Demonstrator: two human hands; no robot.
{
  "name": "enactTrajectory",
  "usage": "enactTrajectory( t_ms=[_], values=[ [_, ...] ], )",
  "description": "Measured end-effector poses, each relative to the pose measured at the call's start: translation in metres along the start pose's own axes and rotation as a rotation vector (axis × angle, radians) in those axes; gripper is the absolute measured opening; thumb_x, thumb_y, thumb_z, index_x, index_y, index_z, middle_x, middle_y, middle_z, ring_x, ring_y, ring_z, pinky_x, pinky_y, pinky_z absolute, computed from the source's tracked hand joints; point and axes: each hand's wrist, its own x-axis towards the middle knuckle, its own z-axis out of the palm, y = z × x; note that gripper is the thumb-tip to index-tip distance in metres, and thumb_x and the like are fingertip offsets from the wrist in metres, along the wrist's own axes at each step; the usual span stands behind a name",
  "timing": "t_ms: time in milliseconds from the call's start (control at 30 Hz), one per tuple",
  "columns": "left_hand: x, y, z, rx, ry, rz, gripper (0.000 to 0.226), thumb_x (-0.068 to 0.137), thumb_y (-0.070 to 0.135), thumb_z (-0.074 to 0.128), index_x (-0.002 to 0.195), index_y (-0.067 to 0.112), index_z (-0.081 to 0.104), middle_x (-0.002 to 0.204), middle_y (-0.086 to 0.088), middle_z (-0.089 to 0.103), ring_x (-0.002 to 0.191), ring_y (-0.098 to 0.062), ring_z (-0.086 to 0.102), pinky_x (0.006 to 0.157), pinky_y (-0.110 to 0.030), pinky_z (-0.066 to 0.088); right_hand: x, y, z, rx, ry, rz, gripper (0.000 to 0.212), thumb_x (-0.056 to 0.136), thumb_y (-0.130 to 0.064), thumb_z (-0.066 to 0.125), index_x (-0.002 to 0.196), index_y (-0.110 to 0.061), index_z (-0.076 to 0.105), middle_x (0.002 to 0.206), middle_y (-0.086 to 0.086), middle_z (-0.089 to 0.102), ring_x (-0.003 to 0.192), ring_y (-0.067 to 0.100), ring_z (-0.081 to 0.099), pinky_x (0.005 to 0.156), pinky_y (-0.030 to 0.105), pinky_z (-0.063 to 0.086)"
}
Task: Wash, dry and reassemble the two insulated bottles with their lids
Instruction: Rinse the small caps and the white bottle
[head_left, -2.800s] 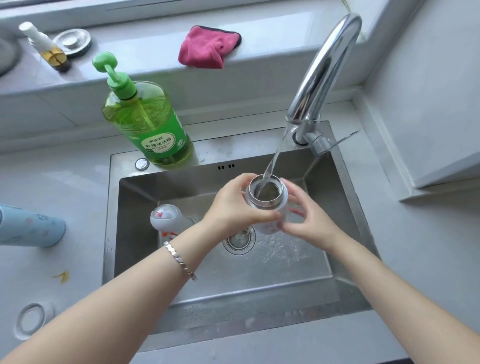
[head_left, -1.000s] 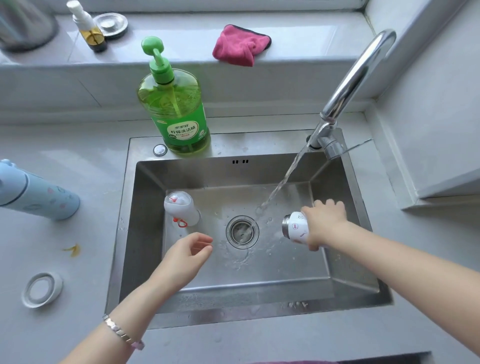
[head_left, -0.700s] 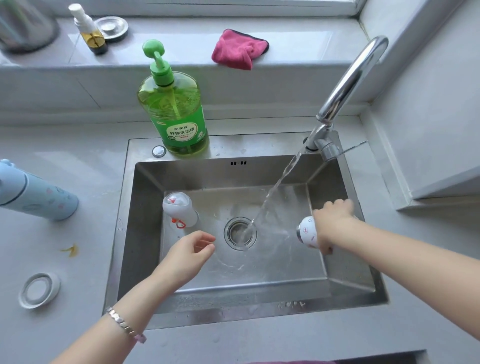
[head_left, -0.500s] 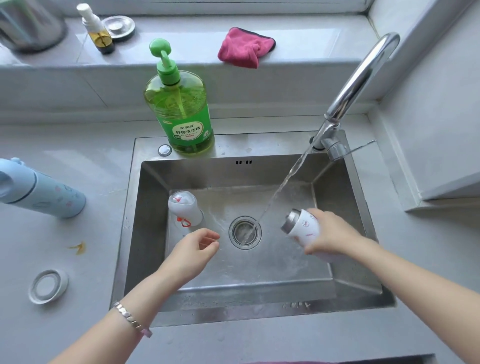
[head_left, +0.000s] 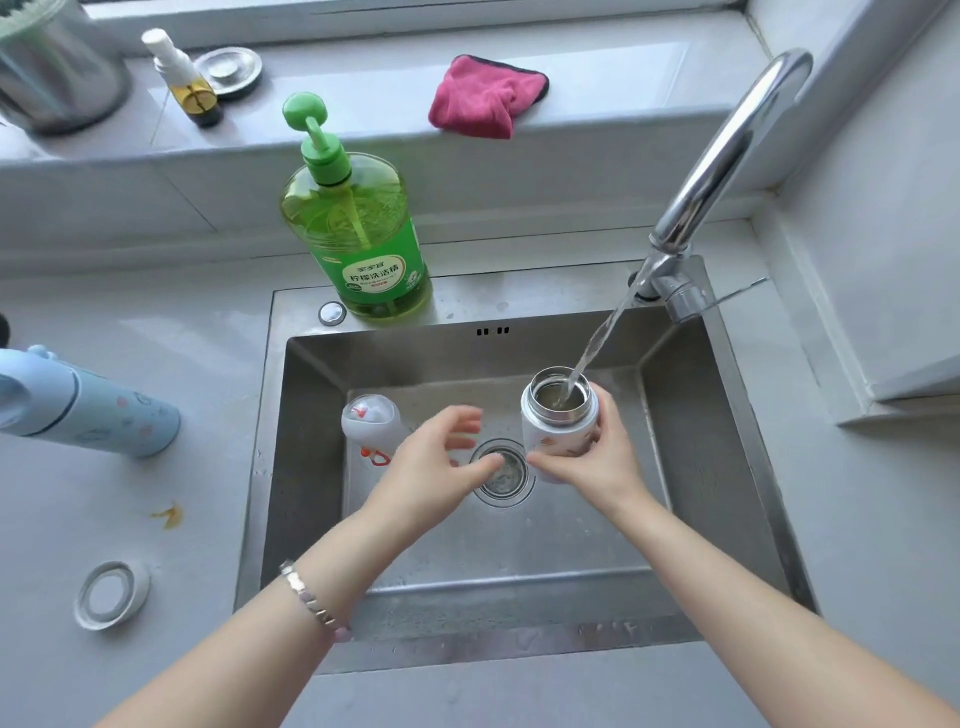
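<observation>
Gripping the white bottle (head_left: 553, 426) upright, right hand (head_left: 592, 462); left hand (head_left: 436, 467) just beside.

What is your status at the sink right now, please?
Right hand grips white bottle, upright under running tap. Left hand open, empty. Nothing blocking.

Green soap bottle (head_left: 358, 244) on the sink rim (head_left: 519, 293), pink cloth (head_left: 483, 98) and small spray bottle (head_left: 187, 78) on the windowsill (head_left: 363, 98).

The grey bench (head_left: 208, 364) carries a blue bottle (head_left: 93, 410), a white ring (head_left: 110, 594) and a small yellow scrap (head_left: 169, 514).
</observation>
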Motion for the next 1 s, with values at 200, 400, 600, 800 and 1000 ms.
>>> enactTrajectory(
  t_ms=[200,400,600,800,1000],
  values=[
    [0.035,0.048,0.029,0.074,-0.131,0.064,0.083,0.052,0.036,0.087,0.125,0.03,0.05,0.115,0.017,0.058,0.105,-0.002,0.056,0.087,-0.017,0.043,-0.002,-0.003,-0.003,-0.018,0.009,0.038,0.072,0.043,-0.037,0.081,0.104,-0.056,0.048,0.106,-0.02,0.064,0.101,0.004,0.062,0.091,0.038,0.051],
    [0.042,0.056,0.037,0.067,-0.072,0.132,0.051,0.047,0.036,0.08,0.091,0.042,0.057,0.091,0.021,0.067,0.084,0.009,0.06,0.075,-0.015,0.049,-0.003,0.001,-0.015,0.201,-0.048,0.102,0.077,0.056,-0.001,0.083,0.118,-0.031,0.048,0.114,-0.009,0.062,0.097,-0.004,0.061,0.078,0.017,0.049],
    [0.044,0.052,0.034,-0.059,-0.014,0.178,0.054,0.058,0.019,0.087,0.1,0.036,0.058,0.087,0.027,0.063,0.078,0.02,0.055,0.069,0.001,0.04,0.002,0.001,-0.032,0.941,-0.299,0.588,0.056,0.071,-0.043,0.067,0.119,-0.014,0.063,0.115,0.016,0.063,0.099,0.034,0.061,0.093,0.048,0.046],
    [0.041,0.055,0.039,-0.236,-0.051,0.059,0.052,0.083,0.02,0.066,0.132,0.026,0.048,0.122,0.015,0.056,0.107,0.0,0.054,0.087,-0.003,0.04,0.007,-0.023,-0.026,0.803,0.092,0.54,0.035,0.095,-0.044,0.038,0.103,-0.02,0.062,0.091,0.006,0.066,0.073,0.015,0.064,0.061,0.03,0.056],
    [0.014,0.038,0.032,-0.694,0.087,-0.292,0.045,0.098,0.05,0.023,0.121,0.032,0.057,0.132,0.005,0.056,0.117,-0.016,0.055,0.105,-0.041,0.04,-0.039,-0.049,-0.008,0.272,0.187,0.056,0.041,0.086,-0.046,0.056,0.125,-0.037,0.046,0.118,-0.025,0.052,0.103,-0.015,0.052,0.082,0.006,0.044]
  ],
)
